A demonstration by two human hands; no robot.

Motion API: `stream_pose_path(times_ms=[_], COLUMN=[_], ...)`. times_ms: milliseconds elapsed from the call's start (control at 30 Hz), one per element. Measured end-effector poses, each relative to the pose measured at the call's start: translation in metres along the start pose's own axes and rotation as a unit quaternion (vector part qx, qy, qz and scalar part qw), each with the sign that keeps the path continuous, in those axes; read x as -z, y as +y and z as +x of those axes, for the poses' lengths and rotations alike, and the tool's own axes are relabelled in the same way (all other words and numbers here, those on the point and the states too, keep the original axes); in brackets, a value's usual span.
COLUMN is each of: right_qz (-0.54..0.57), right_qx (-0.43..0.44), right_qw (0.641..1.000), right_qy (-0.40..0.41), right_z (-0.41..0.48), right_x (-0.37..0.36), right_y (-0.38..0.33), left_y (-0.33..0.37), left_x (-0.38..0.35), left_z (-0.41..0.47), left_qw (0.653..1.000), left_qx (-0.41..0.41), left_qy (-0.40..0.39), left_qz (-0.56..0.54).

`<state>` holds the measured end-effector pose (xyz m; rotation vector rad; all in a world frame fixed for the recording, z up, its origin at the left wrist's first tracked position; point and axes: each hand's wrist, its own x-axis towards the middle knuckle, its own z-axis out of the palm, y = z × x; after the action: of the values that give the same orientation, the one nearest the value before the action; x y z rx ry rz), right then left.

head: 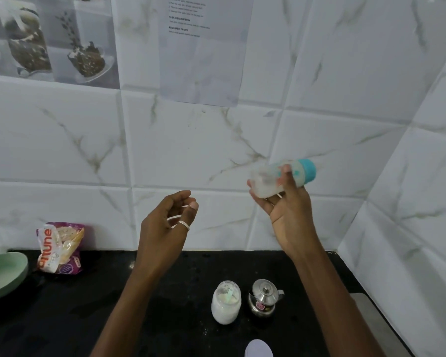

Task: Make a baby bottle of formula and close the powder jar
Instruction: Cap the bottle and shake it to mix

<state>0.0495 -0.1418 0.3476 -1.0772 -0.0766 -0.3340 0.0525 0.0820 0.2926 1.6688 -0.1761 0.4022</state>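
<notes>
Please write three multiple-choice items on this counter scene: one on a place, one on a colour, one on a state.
1. Where does the steel kettle stand?
A. Right beside the powder jar, on its right in the picture
B. Inside the green bowl
C. On top of the snack packet

2. What colour is the collar of the baby bottle?
A. Red
B. Teal
C. Black

3. What is the state of the powder jar?
A. Closed with a lid
B. Lying on its side
C. Open, with a scoop inside

Answers:
1. A, as the two stand next to each other on the black counter.
2. B, as a teal ring shows at the bottle's end, past the right hand that has it in its grip.
3. C, as no lid covers its mouth and a scoop handle rests in the powder, while the left hand is empty.
</notes>
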Motion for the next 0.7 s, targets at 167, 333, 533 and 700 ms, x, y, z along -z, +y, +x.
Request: stream_pose_path(times_ms=[167, 333, 533, 700], right_qz=[-0.151, -0.05, 0.03, -0.129], right_qx=[-0.045, -0.017, -0.015, -0.032], right_qw=[0.985, 0.998, 0.998, 0.982], right_qy=[-0.07, -0.032, -0.045, -0.134], right_z=[-0.004, -0.005, -0.007, -0.015], right_x=[0.001, -0.011, -0.019, -0.025], right_y=[0.004, 0.003, 0.001, 0.004], left_y=[0.004, 0.008, 0.01, 0.013], left_x=[-0.002, 0.001, 0.005, 0.009], left_z=[-0.004, -0.009, -0.014, -0.016], left_qw=[1.0, 1.0, 1.0, 0.999], left_qx=[0.001, 0.0, 0.002, 0.003], left_qy=[0.004, 0.007, 0.016, 0.024], left_qz=[0.007, 0.014, 0.011, 0.022])
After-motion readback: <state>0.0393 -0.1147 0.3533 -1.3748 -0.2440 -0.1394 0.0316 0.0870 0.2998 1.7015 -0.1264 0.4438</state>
